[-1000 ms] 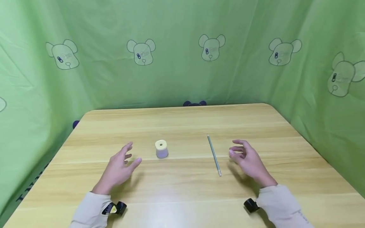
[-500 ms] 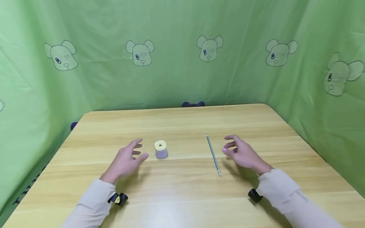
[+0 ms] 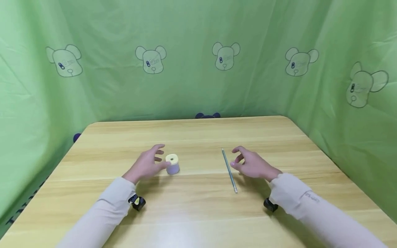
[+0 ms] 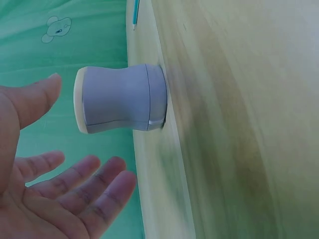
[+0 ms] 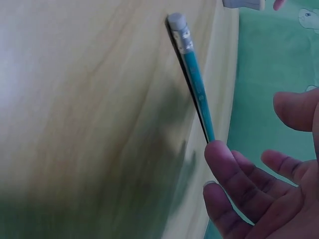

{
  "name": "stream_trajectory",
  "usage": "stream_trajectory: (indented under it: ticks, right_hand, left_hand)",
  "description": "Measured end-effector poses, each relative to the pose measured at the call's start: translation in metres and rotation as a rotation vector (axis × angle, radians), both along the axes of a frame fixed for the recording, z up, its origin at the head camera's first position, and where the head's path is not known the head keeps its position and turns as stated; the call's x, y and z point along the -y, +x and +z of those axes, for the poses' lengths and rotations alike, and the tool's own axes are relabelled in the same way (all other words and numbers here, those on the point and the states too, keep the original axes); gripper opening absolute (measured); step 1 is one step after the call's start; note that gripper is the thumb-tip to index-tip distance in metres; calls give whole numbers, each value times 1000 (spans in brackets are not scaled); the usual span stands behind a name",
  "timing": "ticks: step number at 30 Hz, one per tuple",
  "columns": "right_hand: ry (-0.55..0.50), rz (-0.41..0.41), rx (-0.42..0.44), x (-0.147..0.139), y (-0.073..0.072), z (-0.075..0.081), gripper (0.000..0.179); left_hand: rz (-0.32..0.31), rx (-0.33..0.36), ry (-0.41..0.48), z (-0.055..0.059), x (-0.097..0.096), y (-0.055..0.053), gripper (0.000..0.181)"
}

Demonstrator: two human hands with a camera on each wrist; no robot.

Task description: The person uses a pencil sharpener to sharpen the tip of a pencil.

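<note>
A lilac pencil sharpener [image 3: 172,168] with a cream top and a round hole in it stands upright on the table. Close on its left is my left hand [image 3: 148,164], thumb and fingers spread; in the left wrist view the sharpener [image 4: 117,97] shows a gap from the thumb and fingers. Right of it a teal pencil [image 3: 229,172] lies lengthwise, its white eraser [image 5: 176,21] toward me. My right hand [image 3: 252,165] hovers just right of the pencil, fingers loosely bent and holding nothing. In the right wrist view a fingertip overlaps part of the pencil.
The wooden table [image 3: 192,213] has rounded far corners. A green curtain [image 3: 186,86] with bear-head prints hangs behind it and along both sides. Each wrist wears a small black camera, as on the left [image 3: 138,203] and right [image 3: 270,205].
Both hands have moved inward: the left hand rightward up to the sharpener, the right hand leftward toward the pencil. The sharpener and pencil have stayed in place on the table.
</note>
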State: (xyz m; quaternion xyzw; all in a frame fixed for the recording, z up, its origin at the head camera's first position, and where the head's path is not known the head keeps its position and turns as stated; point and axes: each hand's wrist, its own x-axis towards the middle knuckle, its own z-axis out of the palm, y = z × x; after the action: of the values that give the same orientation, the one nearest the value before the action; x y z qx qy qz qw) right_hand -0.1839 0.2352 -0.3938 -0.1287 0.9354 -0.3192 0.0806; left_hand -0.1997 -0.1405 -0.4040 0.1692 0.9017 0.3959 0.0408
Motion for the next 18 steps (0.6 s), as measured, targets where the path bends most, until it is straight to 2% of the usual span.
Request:
stream_trajectory:
  ticks: [7,18]
  right_hand:
    - [69,3,39,7,-3,-6,53]
    - [62,24,119,13,-19,-13,46]
  left_hand:
    - [-27,22,-24,-4,-8,-6,80]
    - [-43,27,-29,-2,-15,-14,78]
